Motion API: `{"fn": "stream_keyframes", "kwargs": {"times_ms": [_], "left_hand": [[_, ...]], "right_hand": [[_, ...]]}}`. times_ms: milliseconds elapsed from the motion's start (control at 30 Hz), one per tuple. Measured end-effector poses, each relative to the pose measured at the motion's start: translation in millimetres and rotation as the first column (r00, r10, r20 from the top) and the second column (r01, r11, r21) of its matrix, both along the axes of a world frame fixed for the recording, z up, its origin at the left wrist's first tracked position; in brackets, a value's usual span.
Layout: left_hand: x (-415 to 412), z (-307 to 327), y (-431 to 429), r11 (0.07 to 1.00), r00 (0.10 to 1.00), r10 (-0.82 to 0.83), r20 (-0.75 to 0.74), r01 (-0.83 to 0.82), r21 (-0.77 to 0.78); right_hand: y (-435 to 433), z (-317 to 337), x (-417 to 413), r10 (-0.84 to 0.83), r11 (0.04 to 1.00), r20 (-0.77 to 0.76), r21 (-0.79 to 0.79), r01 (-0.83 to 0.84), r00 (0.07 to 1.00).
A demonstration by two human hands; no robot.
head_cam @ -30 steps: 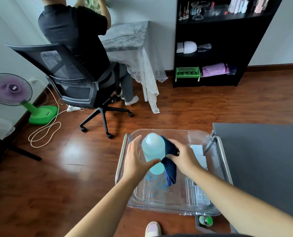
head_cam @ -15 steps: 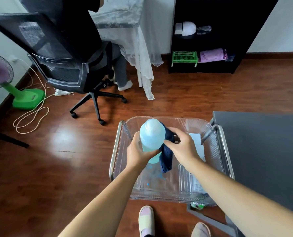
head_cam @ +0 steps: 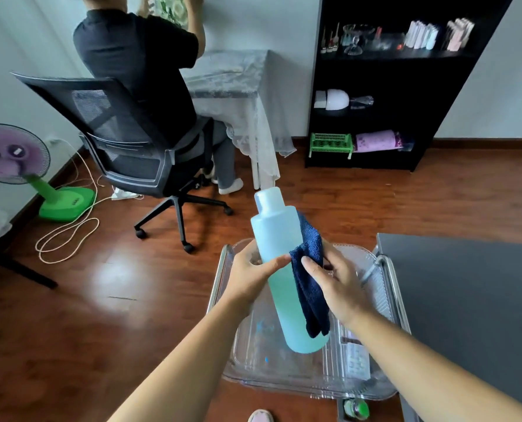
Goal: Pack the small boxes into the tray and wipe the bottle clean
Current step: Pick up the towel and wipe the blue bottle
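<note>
A tall pale blue-green bottle (head_cam: pixel 279 260) is held tilted above the clear plastic tray (head_cam: pixel 302 382). My left hand (head_cam: pixel 250 272) grips the bottle around its middle from the left. My right hand (head_cam: pixel 337 280) presses a dark blue cloth (head_cam: pixel 310 269) against the bottle's right side. Small white boxes (head_cam: pixel 357 357) lie along the tray's right side, partly hidden by my right forearm. The tray rests on a metal-railed cart (head_cam: pixel 396 284).
A dark grey table (head_cam: pixel 472 300) borders the cart on the right. A person sits on a black office chair (head_cam: pixel 125 141) ahead left. A green fan (head_cam: pixel 19 159) with loose cord stands at left, black shelves (head_cam: pixel 384 95) at the back. A small green bottle (head_cam: pixel 356 409) sits below the tray.
The bottle has been lifted higher out of the tray and shows more of its length. The cloth has slid along its right side. The camera has tilted up.
</note>
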State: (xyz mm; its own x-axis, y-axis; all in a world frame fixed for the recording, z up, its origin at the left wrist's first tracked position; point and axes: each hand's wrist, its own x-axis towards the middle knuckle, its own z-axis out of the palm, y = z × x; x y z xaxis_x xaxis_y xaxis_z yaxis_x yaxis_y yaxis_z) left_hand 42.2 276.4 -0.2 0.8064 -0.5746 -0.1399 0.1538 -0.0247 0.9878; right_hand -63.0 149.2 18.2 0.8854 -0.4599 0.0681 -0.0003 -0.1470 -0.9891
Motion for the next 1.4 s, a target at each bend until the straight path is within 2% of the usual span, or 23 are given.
{"fn": "stream_keyframes", "kwargs": {"times_ms": [100,200,333,433,600,733,900,1067,1233,1400], "left_hand": [[-6,13,-7,1.0,1.0,0.004,0.018,-0.004,-0.014],[-16,22,-17,0.999,0.995,0.034,0.096,-0.037,0.023],[-22,33,-23,0.997,0.985,-0.068,0.161,0.059,0.059],[-23,34,-20,0.988,0.983,-0.148,0.105,0.144,0.051],[-27,33,-23,0.989,0.986,-0.144,0.082,0.146,-0.023],[-17,44,-25,0.992,0.99,-0.099,0.102,0.106,-0.072],[-13,56,-25,0.962,0.986,-0.165,0.021,0.165,-0.216],[-25,58,-32,0.947,0.983,-0.14,-0.12,0.097,-0.307],[-10,64,-30,0.939,0.968,-0.162,-0.191,0.091,-0.333],[-7,72,-27,0.936,0.98,-0.143,-0.139,0.089,-0.34]], "right_hand": [[11,-1,-5,0.016,1.0,-0.011,0.008,-0.016,1.0],[14,4,-1,-0.013,0.998,-0.04,-0.061,0.01,0.999],[12,12,10,-0.074,0.989,-0.027,-0.127,0.07,0.997],[2,21,17,-0.041,0.992,-0.03,-0.121,0.037,0.999],[-4,30,23,0.026,0.99,-0.048,-0.138,-0.033,0.998],[4,32,17,0.064,0.949,-0.094,-0.301,-0.089,0.994],[-11,48,20,0.175,0.941,-0.011,-0.293,-0.17,0.985],[-22,73,30,0.191,0.947,-0.024,-0.258,-0.191,0.981],[2,62,-9,0.199,0.947,0.029,-0.264,-0.184,0.98],[25,54,-22,0.164,0.925,0.029,-0.352,-0.144,0.986]]}}
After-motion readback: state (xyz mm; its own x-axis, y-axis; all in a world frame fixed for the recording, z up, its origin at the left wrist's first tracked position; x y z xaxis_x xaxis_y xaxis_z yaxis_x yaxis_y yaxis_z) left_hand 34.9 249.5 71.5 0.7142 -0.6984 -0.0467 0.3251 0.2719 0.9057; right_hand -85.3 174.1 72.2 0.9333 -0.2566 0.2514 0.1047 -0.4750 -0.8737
